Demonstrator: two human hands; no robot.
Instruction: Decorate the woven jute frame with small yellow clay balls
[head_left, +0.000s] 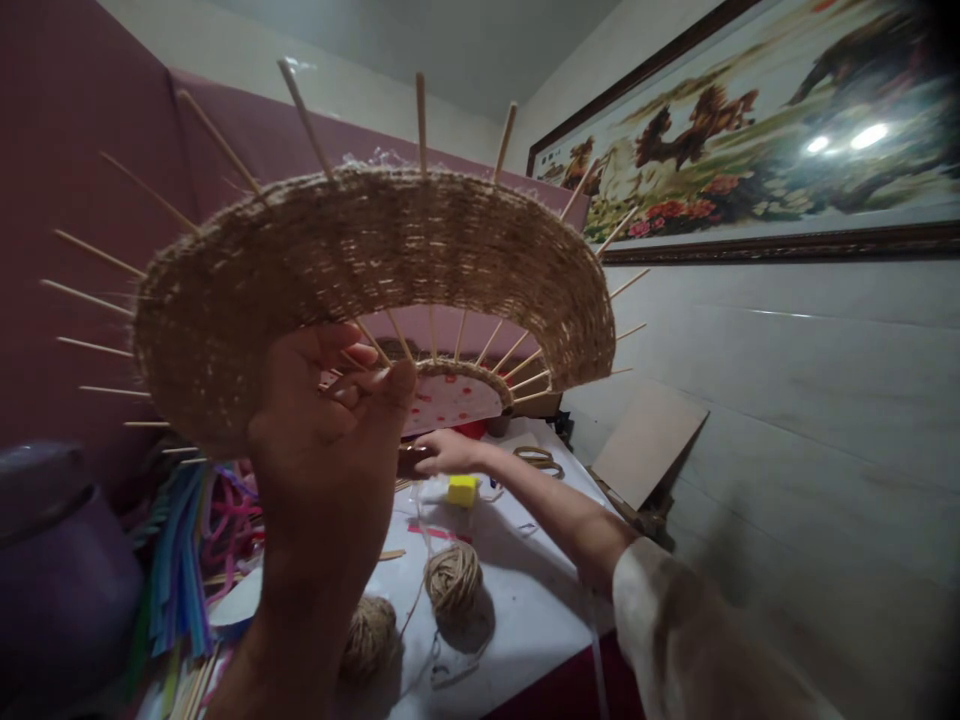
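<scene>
Raised in front of me is a fan-shaped woven twine piece (390, 235) with thin wooden sticks radiating past its outer edge. My left hand (330, 400) pinches it by the bare sticks near its inner arc, thumb and fingers closed. A smaller white panel with red spots (450, 400) fills the centre below those sticks. Beyond the fan, my right hand (454, 452) reaches over the table, its fingers closed at a dark brown glossy object (412, 460) whose kind I cannot make out. A yellow block (462, 490) lies just below that hand.
Two balls of twine (453, 580) (369, 635) rest on the white table (525, 620). Scissors (540, 460) lie at the far right. Colourful pipe cleaners (180, 560) crowd the left, beside a purple container (60, 560). A framed horse picture (720, 140) hangs on the right wall.
</scene>
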